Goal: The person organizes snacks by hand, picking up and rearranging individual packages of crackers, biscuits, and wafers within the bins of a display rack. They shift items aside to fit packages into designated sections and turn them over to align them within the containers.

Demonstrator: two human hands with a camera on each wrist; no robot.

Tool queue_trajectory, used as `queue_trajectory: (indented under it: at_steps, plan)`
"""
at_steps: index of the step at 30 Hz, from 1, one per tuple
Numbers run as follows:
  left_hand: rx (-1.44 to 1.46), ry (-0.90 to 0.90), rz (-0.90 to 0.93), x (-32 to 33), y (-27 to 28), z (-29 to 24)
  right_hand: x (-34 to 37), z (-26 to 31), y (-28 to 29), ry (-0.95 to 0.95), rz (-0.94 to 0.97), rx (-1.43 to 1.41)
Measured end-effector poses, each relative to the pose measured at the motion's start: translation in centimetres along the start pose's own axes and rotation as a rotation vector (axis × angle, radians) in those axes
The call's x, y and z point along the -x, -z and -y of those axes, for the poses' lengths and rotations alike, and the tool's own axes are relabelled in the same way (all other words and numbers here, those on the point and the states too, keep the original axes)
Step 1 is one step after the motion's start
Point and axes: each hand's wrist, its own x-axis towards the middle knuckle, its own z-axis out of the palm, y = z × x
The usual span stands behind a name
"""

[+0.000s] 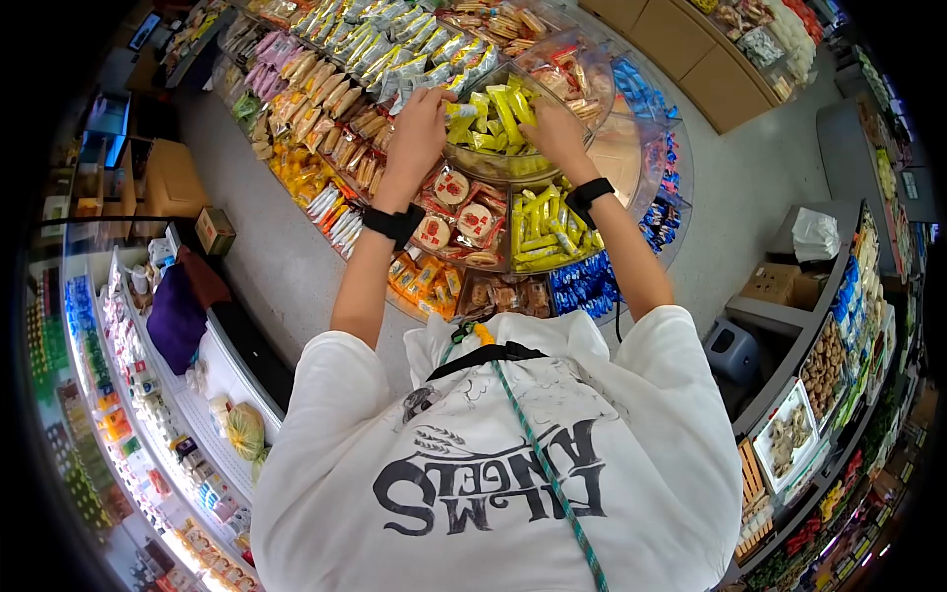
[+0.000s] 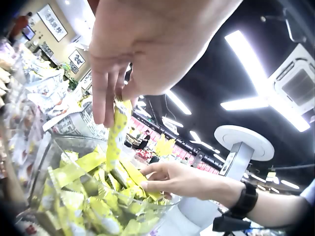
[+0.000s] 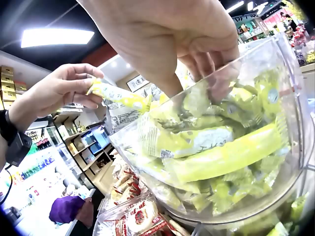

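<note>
A clear bin [image 3: 295, 162] holds many yellow snack packets [image 3: 221, 152], several of them long and narrow. Over the bin's left side my left hand [image 1: 418, 128] pinches one yellow packet [image 2: 117, 132] by its end, and the packet hangs down toward the others. My right hand [image 1: 554, 133] reaches in from the right, thumb and fingers down among the packets. Its fingertips [image 3: 219, 91] show through the clear wall against the wrappers; I cannot tell whether they grip one. Both wrists wear black bands.
Round crackers in red-printed wrappers [image 1: 454, 185] lie in the compartment below. Another yellow-packet compartment [image 1: 541, 237] sits nearer me, with blue packets [image 1: 584, 284] beside it. Silver bags [image 1: 404, 69] are piled behind the left hand. A lit shelf case [image 1: 148, 395] stands to the left.
</note>
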Motion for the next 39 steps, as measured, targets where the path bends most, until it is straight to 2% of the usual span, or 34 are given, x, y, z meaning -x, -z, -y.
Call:
queue_trajectory:
  at_steps: [1,3,5,6,7,8,10,11,12,13,14,15,16,17,19,21,22,26,28,29,31,33,35,36,37,39]
  plan:
    - [-0.108,0.003,-0.093,-0.2,-0.5,-0.7,0.1,0.2,-0.3,-0.021,0.007,0.108]
    - [-0.155,0.013,-0.061,0.4,-1.9,-1.7,-0.3,0.0,-0.4,-0.050,-0.024,0.052]
    - [-0.167,-0.153,0.013,1.7,-4.5,-1.1,-0.5,0.7,0.3,-0.078,-0.055,-0.003]
    - [-0.165,-0.153,0.013,2.2,-5.3,-1.0,0.0,1.9,1.7,-0.031,-0.149,0.058]
    - [-0.156,-0.245,0.052,2.6,-6.1,-0.8,0.2,2.6,2.5,0.017,-0.242,0.119]
    - [-0.145,-0.340,0.094,2.9,-6.6,-0.5,0.3,2.2,2.0,0.013,-0.242,0.120]
    - [-0.063,-0.355,0.119,2.9,-6.8,-0.4,0.6,1.4,0.9,0.252,-0.211,0.208]
    - [0.016,-0.366,0.135,2.8,-6.9,-0.3,0.7,0.7,0.7,0.249,-0.212,0.211]
    - [0.018,-0.365,0.133,2.4,-6.5,-0.7,0.7,0.1,0.9,0.245,-0.174,0.043]
    - [0.139,-0.129,0.117,1.9,-5.9,-0.9,0.8,-0.4,1.1,0.238,-0.135,-0.125]
    - [0.259,0.110,0.099,1.7,-5.4,-1.0,0.4,-0.9,1.3,0.241,-0.132,-0.123]
    - [0.259,0.114,0.097,1.5,-5.5,-0.7,-0.3,-1.8,1.0,0.109,-0.082,-0.174]
    - [0.190,0.207,0.069,1.1,-5.9,0.0,-0.6,-2.2,0.7,-0.023,-0.032,-0.224]
    - [0.119,0.296,0.043,0.6,-6.3,0.7,-0.6,-2.4,0.1,-0.023,-0.032,-0.224]
    - [0.138,0.290,0.095,-0.2,-7.3,0.5,-0.6,-2.4,-0.6,-0.021,-0.014,-0.161]
    - [-0.027,0.327,0.213,-0.8,-8.2,-0.2,-0.5,-2.2,-0.8,-0.050,-0.019,-0.083]
    - [-0.124,0.414,0.429,-1.8,-7.9,-0.5,-0.3,-1.9,-1.0,-0.079,-0.019,-0.006]
    - [-0.051,0.385,0.328,-1.8,-8.0,1.0,0.4,-0.5,-0.2,-0.129,0.008,0.059]
    - [0.065,0.526,0.349,-1.8,-6.0,0.9,0.5,0.2,0.6,-0.177,-0.008,0.018]
    - [0.063,0.523,0.351,-1.8,-5.9,1.1,0.5,0.6,1.0,-0.180,-0.011,0.017]
    - [0.623,0.722,0.351,-1.2,-5.9,1.4,0.9,2.0,2.2,-0.037,-0.175,-0.091]
    - [0.631,0.757,0.369,-1.5,-7.3,1.5,0.1,1.5,0.5,0.000,-0.198,-0.103]
    - [0.656,0.658,0.189,-1.2,-10.7,3.6,-0.7,1.4,-0.3,0.045,-0.232,-0.116]
    - [0.461,0.602,0.311,-1.8,-10.4,3.8,-0.7,1.6,-0.3,-0.007,-0.189,-0.119]
    - [0.462,0.603,0.310,-1.7,-10.5,3.7,-0.7,1.6,-0.3,-0.061,-0.144,-0.120]
    - [0.140,0.468,0.147,-1.2,-10.2,2.2,-0.4,1.5,0.0,-0.056,-0.147,-0.145]
